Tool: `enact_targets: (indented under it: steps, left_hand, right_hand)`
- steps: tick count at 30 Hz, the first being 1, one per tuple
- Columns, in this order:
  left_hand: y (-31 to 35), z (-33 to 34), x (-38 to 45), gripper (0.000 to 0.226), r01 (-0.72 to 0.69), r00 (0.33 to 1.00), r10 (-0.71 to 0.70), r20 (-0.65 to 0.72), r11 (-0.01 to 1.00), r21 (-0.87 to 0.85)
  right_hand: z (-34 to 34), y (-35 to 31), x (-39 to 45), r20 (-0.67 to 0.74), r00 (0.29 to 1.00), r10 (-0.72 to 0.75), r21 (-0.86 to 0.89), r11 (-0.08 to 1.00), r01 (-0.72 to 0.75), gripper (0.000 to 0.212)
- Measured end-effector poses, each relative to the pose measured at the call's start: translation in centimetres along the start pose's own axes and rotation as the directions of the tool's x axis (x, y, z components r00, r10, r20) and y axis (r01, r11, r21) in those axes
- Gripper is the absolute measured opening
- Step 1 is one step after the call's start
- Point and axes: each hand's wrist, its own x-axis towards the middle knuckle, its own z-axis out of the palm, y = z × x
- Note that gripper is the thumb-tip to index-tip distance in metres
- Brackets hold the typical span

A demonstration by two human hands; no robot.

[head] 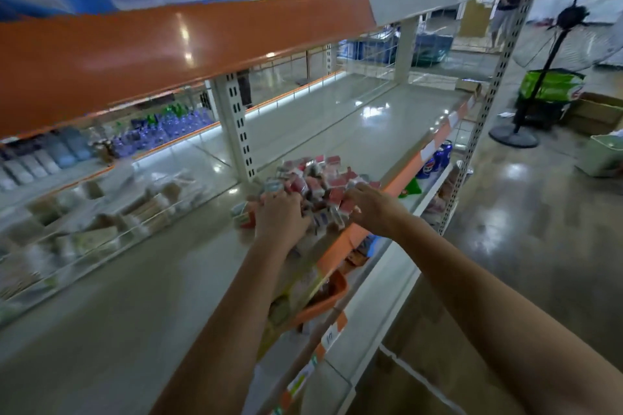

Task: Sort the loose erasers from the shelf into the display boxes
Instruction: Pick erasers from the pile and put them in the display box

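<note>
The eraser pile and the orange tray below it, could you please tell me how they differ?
The eraser pile lies on the shelf under both hands, left and right; the orange tray sits one level lower, untouched. The pile is red and white; the tray is plain orange. Both sit near the front edge.

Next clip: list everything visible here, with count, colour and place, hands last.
Pile of small wrapped erasers: many, red, white and blue, near the shelf's front edge.
Grey metal shelf: one, orange-trimmed, centre.
Clear-fronted trays of blurred goods: several, pale, left.
Orange plastic basket: one, lower shelf.
Black standing fan: one, right floor.
Left hand: on the pile, fingers curled into it.
Right hand: on the pile's right side.
</note>
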Motion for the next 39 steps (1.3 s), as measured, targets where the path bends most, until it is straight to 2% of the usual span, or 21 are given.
enact_targets:
  steps: [8, 13, 15, 18, 22, 25, 28, 32, 35, 39]
  left_hand:
    - [0.5, 2.5, 3.9, 0.044, 0.126, 0.992, -0.122, -0.038, 0.985, 0.122]
    - [0.9, 2.5, 4.7, 0.042, 0.216, 0.976, -0.217, -0.009, 0.969, 0.121]
    - [0.9, 2.1, 4.8, 0.036, 0.262, 0.965, -0.263, 0.004, 0.964, 0.049]
    - [0.9, 1.3, 4.4, 0.027, 0.322, 0.941, -0.337, -0.021, 0.916, -0.241]
    - [0.8, 0.3, 3.2, 0.026, 0.367, 0.890, -0.456, 0.011, 0.702, -0.610]
    - [0.9, 0.1, 2.0, 0.026, 0.349, 0.847, -0.531, 0.020, 0.527, -0.775]
    - [1.6, 0.2, 0.4, 0.025, 0.270, 0.821, -0.566, 0.076, 0.268, -0.925]
    - [2.4, 0.8, -1.7, 0.031, 0.155, 0.813, -0.573, 0.107, 0.036, -0.987]
    - [2.9, 1.1, -2.9, 0.034, 0.106, 0.782, -0.610, 0.131, -0.077, -0.991]
    - [3.5, 0.9, -4.8, 0.038, 0.012, 0.730, -0.665, 0.159, -0.221, -0.975]
  right_hand:
    - [1.5, 3.5, 6.6, -0.045, 0.969, -0.244, -0.070, 0.968, 0.241, 0.043]
    - [2.3, 4.6, 9.3, -0.057, 0.899, -0.434, -0.169, 0.892, 0.419, 0.039]
    - [2.2, 5.1, 10.3, -0.034, 0.865, -0.500, -0.175, 0.855, 0.488, 0.038]
    - [1.4, 5.9, 11.6, 0.004, 0.828, -0.560, -0.084, 0.825, 0.559, 0.036]
    - [0.0, 6.6, 12.3, -0.060, 0.821, -0.568, 0.263, 0.784, 0.562, 0.036]
    - [-0.6, 6.3, 12.1, -0.075, 0.797, -0.599, 0.510, 0.664, 0.547, 0.032]
    - [-0.4, 6.1, 11.9, -0.081, 0.753, -0.653, 0.671, 0.523, 0.526, 0.020]
    - [0.3, 5.4, 11.5, -0.032, 0.711, -0.703, 0.794, 0.414, 0.445, 0.011]
    - [0.9, 4.8, 11.1, 0.021, 0.706, -0.708, 0.864, 0.368, 0.343, 0.014]
    - [1.0, 3.1, 10.1, 0.029, 0.678, -0.734, 0.940, 0.251, 0.232, 0.018]
